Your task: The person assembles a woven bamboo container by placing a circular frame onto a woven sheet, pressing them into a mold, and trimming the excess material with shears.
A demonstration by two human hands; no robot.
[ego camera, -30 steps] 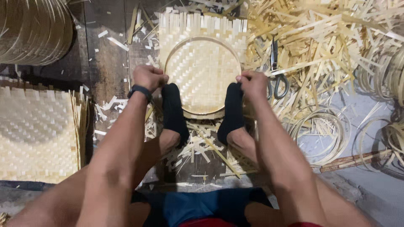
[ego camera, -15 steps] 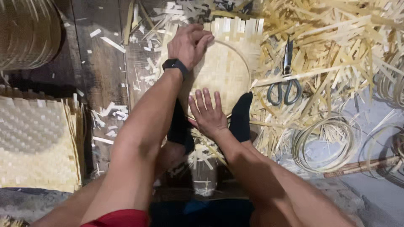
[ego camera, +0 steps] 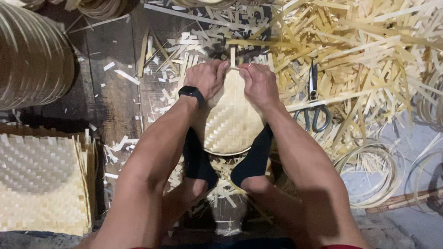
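Note:
A round woven bamboo tray (ego camera: 230, 127) with a hoop rim lies on the floor, pinned at its near edge by my two black-socked feet (ego camera: 198, 161). My left hand (ego camera: 206, 78), with a black watch on its wrist, grips the tray's far edge. My right hand (ego camera: 259, 83) is closed on the same far edge beside it. A single bamboo strip (ego camera: 232, 56) sticks up between the two hands. The tray's far rim is hidden under my fingers.
Scissors (ego camera: 314, 99) lie right of the tray among a large pile of bamboo strips (ego camera: 364, 60). Stacked woven mats (ego camera: 41, 184) sit at the left, coiled bamboo hoops (ego camera: 32, 55) at upper left, thin loose hoops (ego camera: 369, 175) at right. Dark wooden floorboards (ego camera: 110, 106) carry scattered offcuts.
My right hand moved from the tray's near side up to its far edge, joining my left hand there. The view shifted and the scissors now appear lower.

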